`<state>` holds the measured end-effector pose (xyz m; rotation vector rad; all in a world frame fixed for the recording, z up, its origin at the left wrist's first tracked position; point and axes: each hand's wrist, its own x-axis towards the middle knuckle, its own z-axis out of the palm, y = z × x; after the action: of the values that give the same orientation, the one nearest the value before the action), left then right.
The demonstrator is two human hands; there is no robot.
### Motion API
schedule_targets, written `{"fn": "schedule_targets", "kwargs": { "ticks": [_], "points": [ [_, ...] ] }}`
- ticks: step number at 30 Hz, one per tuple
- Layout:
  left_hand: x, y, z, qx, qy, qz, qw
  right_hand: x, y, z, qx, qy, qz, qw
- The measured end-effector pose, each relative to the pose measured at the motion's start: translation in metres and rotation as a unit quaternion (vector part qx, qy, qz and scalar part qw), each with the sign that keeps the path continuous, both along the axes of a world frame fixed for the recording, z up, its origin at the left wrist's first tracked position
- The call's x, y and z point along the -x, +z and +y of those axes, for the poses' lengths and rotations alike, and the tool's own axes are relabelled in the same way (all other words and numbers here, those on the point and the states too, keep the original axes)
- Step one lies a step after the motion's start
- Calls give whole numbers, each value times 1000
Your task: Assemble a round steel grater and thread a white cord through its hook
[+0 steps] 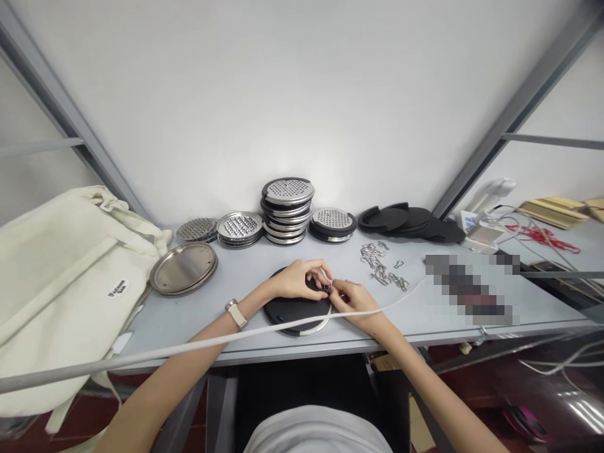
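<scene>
Both hands meet over a round black disc [295,313] with a silvery metal rim on its right side, lying on the table near the front edge. The fingertips of my left hand [302,280] and my right hand [353,302] pinch a small metal clip [326,289] at the disc's upper right; the fingers partly cover it. To the right lie loose metal clips [377,261] in a scattered pile. A tall stack of round graters with black rims [287,211] stands behind my hands, with a shorter stack [333,221] to its right.
Bare grater plates [240,228] and smooth metal discs [184,267] are stacked left. Black holders [406,220] overlap at the back right. A white cable [202,343] crosses in front of my forearms. A cream bag [70,283] fills the left; red cords [542,238] lie far right.
</scene>
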<state>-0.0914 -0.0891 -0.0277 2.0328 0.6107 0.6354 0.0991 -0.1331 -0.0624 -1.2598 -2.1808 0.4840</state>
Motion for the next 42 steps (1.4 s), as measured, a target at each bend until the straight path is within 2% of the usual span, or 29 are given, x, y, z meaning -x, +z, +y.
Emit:
{"fn": "schedule_targets", "kwargs": {
  "ticks": [4,21,30,35,42],
  "points": [
    [0,-1,0,25,9,4,1000,0,1,-1,7,-6,1,1000],
    [-1,-1,0,36,6,3,999,2,2,-2,6,-15,12,1000],
    [-1,1,-1,36,8,1,999,2,0,-3,24,-11,45,999],
    [-1,0,-1,45,-12,-2,999,-2,1,0,17,-27,78,996],
    [-1,0,0,11,-1,11,1000,-2,0,2,6,-35,78,996]
  ]
}}
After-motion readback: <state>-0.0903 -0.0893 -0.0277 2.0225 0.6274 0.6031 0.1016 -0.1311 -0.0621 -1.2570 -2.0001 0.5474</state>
